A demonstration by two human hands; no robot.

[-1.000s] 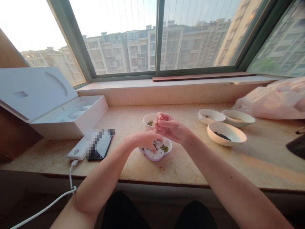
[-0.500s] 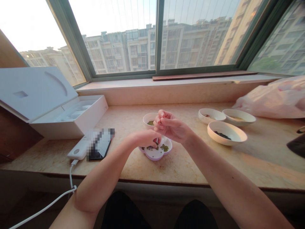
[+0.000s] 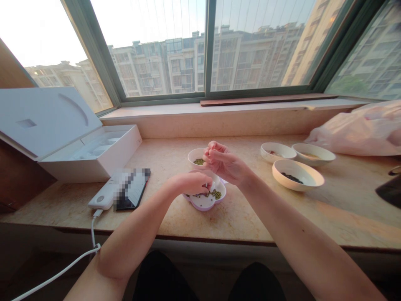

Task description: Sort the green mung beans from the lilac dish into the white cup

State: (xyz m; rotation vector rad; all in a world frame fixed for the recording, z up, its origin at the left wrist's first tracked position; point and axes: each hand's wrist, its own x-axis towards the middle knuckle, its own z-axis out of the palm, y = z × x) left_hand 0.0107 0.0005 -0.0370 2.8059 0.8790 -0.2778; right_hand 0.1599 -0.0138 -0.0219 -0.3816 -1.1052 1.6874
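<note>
My left hand (image 3: 194, 183) reaches down into a white, lilac-edged, flower-shaped dish (image 3: 204, 206). Its thumb and fingertips are pinched together just over small green beans, which look like mung beans (image 3: 217, 194); whatever sits between the fingertips is too small to make out. Higher up, my right hand (image 3: 224, 162) hovers over the back right of the dish, beside a white round bowl (image 3: 192, 158) with more green beans (image 3: 198, 161) in it. Thumb and fingers of that hand are pressed together, and anything held there is hidden. Part of the dish lies beneath both hands.
Three white bowls stand at the right: one with dark contents (image 3: 298, 184), two behind it (image 3: 278, 157), (image 3: 326, 159). A plastic bag (image 3: 366, 129) lies behind them. At left are an open white box (image 3: 94, 159), a phone (image 3: 133, 192) and a cabled white device (image 3: 102, 198).
My left fingertips have lifted slightly from the beans and drawn together. My right hand has shifted a little to the right, still pinched.
</note>
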